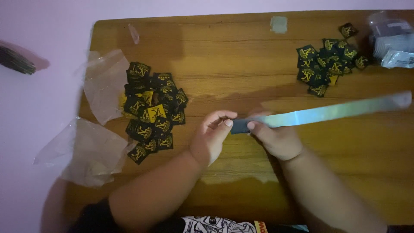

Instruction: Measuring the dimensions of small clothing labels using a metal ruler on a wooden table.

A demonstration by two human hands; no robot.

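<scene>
Both hands, left and right, pinching small dark label against shiny strip; loose pinch risks crooked placement

Left hand, right hand meet midline, fingertips seemingly pinched.

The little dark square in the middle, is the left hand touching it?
Touching. The head view shows the left hand's thumb tip pressed on the dark square's left edge, with no gap.
</scene>
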